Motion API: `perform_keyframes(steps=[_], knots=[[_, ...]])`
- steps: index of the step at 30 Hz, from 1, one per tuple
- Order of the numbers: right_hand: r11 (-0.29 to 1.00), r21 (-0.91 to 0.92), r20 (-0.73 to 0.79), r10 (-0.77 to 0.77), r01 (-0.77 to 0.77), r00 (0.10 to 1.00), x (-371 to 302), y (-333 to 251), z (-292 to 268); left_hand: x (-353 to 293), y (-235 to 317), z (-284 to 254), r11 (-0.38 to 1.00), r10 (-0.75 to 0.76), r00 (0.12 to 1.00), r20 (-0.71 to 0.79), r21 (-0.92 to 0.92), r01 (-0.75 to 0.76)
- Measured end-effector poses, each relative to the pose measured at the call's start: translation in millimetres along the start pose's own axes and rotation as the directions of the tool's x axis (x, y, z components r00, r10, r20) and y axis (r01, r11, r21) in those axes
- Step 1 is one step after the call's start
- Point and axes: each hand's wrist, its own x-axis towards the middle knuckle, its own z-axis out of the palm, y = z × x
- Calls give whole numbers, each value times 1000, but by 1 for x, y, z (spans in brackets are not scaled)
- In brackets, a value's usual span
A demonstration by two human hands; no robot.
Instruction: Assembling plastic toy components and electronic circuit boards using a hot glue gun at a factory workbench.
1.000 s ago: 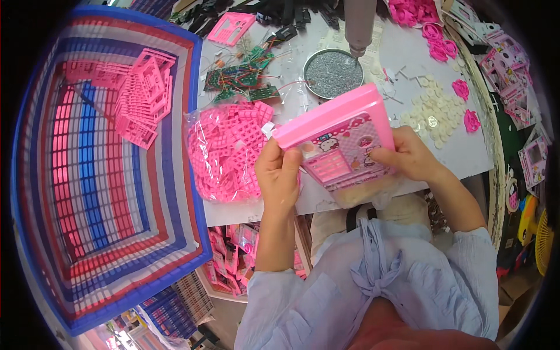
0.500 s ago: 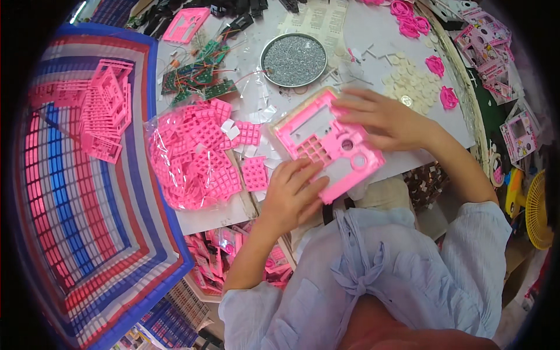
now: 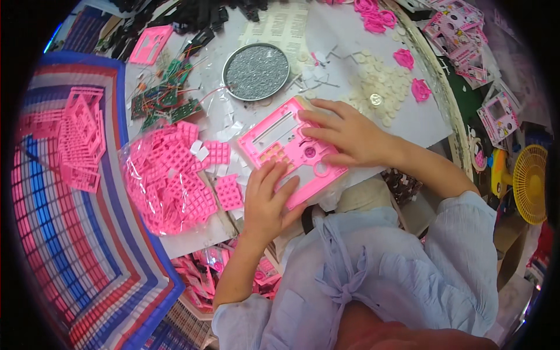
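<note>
A pink plastic device casing (image 3: pixel 307 185), with a long slot window, keypad holes and round openings, lies tilted at the table's near edge. Beneath it a beige rim peeks out, its kind unclear. My left hand (image 3: pixel 265 201) grips the casing's near left side, fingers over the keypad holes and thumb by the near edge. On the right side of the casing rests my right hand (image 3: pixel 350 134), its fingers spread across the face. Left of the casing lies a pink rubber keypad (image 3: pixel 228 192), beside a clear bag (image 3: pixel 163 181) full of similar pink keypads.
A round tin (image 3: pixel 256 44) of grey granules stands behind the casing. Green circuit boards (image 3: pixel 169 99) with wires lie left, cream discs (image 3: pixel 379 84) right. A striped cloth-lined crate (image 3: pixel 140 256) holding pink frames (image 3: pixel 81 140) borders the left; a yellow fan (image 3: pixel 529 184) stands far right.
The whole view has shifted, moving the scene left and slightly down. My right hand's fingers have settled further onto the casing's face; my left hand stays on its near left side.
</note>
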Motion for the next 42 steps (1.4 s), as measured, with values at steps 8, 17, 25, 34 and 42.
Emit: perform_keyframes(steps=[8,17,25,34,42], knots=[[803,-303,6,541,-514,841,17,79,-52,6,2,-3,1000,2,1000,-5,-31,-2],[916,45,14,397,-398,918,51,51,-46,4,15,-11,997,-78,957,-279,-40,70],[655,720,7,322,-228,947,44,-62,-15,38,30,-7,451,-454,888,69,-842,296],[924,245,4,303,-294,953,35,-45,-16,41,15,-6,990,-32,985,-172,130,55],[988,-130,-97,71,-83,993,35,-48,17,31,4,7,990,-43,996,-79,128,53]])
